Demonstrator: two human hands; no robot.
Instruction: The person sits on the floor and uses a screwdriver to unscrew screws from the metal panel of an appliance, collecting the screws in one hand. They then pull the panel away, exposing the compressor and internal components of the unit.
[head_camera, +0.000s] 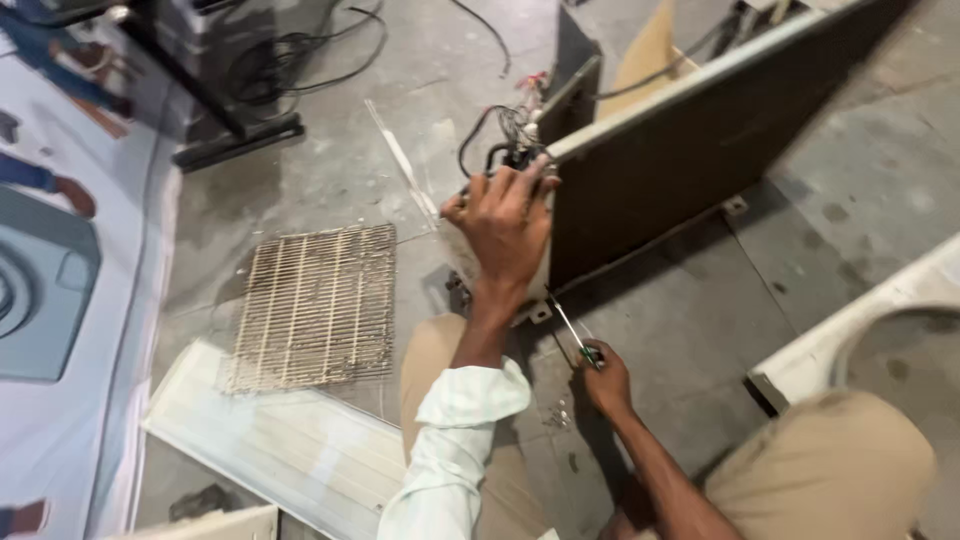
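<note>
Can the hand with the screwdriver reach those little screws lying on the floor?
Probably yes. The right hand grips the screwdriver low by the floor, and the small screws lie just beside it with bare floor between. It would likely need to put the tool down first.

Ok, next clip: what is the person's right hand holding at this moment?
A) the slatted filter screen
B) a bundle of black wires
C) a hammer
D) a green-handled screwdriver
D: the right hand grips a screwdriver with a green handle and thin metal shaft aimed at the unit's base, while the left hand braces the metal unit.
</note>
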